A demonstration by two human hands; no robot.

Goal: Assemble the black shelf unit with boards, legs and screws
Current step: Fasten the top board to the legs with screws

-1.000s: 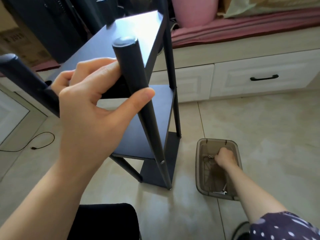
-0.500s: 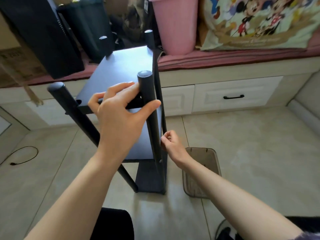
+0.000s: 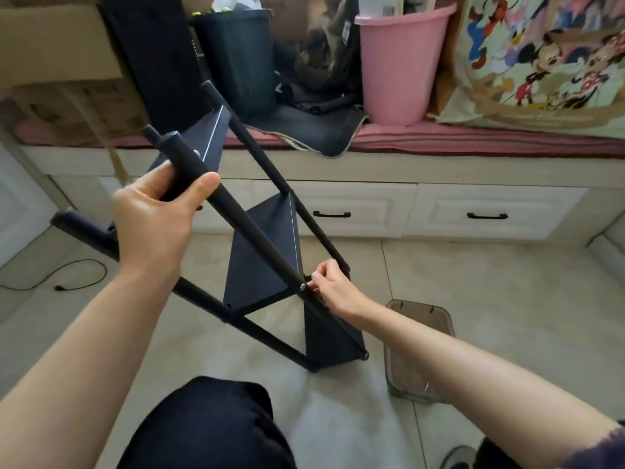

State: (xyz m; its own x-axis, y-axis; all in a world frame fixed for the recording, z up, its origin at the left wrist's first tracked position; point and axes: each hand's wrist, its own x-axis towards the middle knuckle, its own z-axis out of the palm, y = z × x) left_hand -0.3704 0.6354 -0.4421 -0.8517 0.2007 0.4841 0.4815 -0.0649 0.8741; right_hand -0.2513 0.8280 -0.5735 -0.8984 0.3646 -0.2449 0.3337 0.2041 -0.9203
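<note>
Shelf unit (image 3: 263, 252) mostly built: three black boards already joined to four round legs, whole frame tilted over the tiled floor (image 3: 473, 299), lower end resting on floor near the knee (image 3: 209, 424). Left hand (image 3: 152, 225) wrapped round the upper part of the near leg (image 3: 236, 214), thumb over the front, fingers behind, steadying the tilted frame. Right hand (image 3: 333, 287) down at the middle board (image 3: 260, 262) joint, fingertips pinching at a screw (image 3: 303, 286) seated in that near leg; silver head visible, looks partly or fully in, cannot tell which. Another screw head (image 3: 196, 152) showing at the top board (image 3: 206, 137) joint and one more (image 3: 365, 356) at the bottom board (image 3: 333, 340) corner, so those joints judged done. Brown plastic tray (image 3: 419, 353) on floor just right of the frame, mostly hidden behind right forearm; something small and metallic near its close edge, count of remaining screws not readable. No tool in either hand, so likely hand-starting or hand-tightening this screw. Judged late stage: structure complete in shape, remaining work probably finishing this middle joint, checking far-side joints (hidden from here), final tightening, then standing unit upright. Behind: window seat with white drawers (image 3: 483, 214), pink bucket (image 3: 399, 62), dark bin (image 3: 236, 55), cardboard box (image 3: 61, 72), cartoon-print bag (image 3: 548, 62). Cable (image 3: 67, 275) on floor at left.
</note>
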